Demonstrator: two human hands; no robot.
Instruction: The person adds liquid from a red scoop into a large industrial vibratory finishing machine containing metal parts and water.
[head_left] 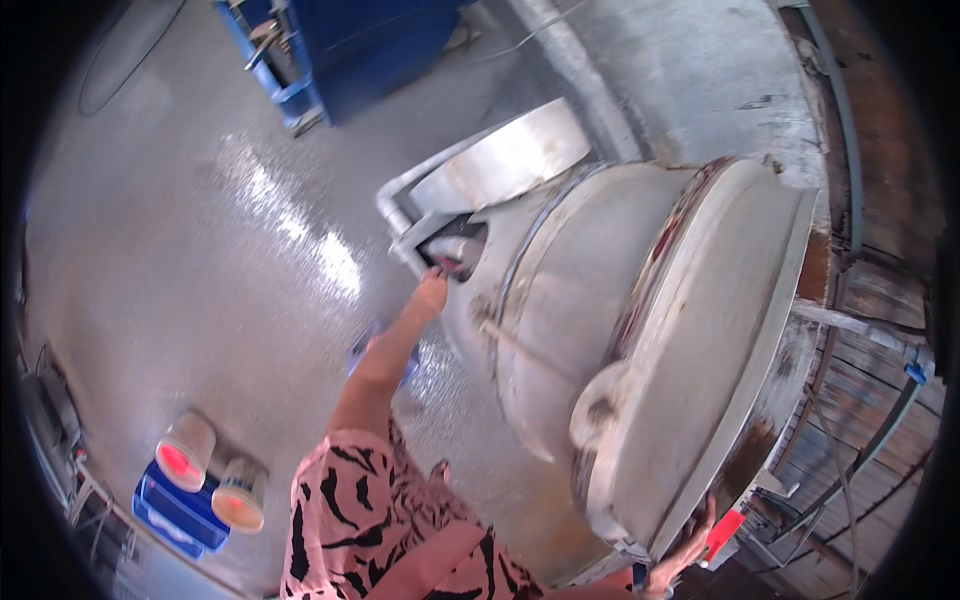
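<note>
A large, dull silver metal drum (610, 270), banded in tapering sections with a round lug, lies tilted in front of me. My left hand (432, 290) reaches to a dark opening (485, 238) at its narrow far-left end, with closed fingers at the edge. Something pale and reddish (458, 262) shows inside by the fingertips; what the hand grips is too small to make out. At the drum's wide near end, my right hand (685, 560) lies along the lower rim with fingers extended. A red piece (724, 535) is right beside it.
A curved pale metal guard (510, 155) stands over the opening on a pipe frame (390, 205). Two buckets (186, 450) sit by a blue crate (180, 508) at lower left. A big blue container (370, 50) is at the back. The floor (200, 300) looks wet.
</note>
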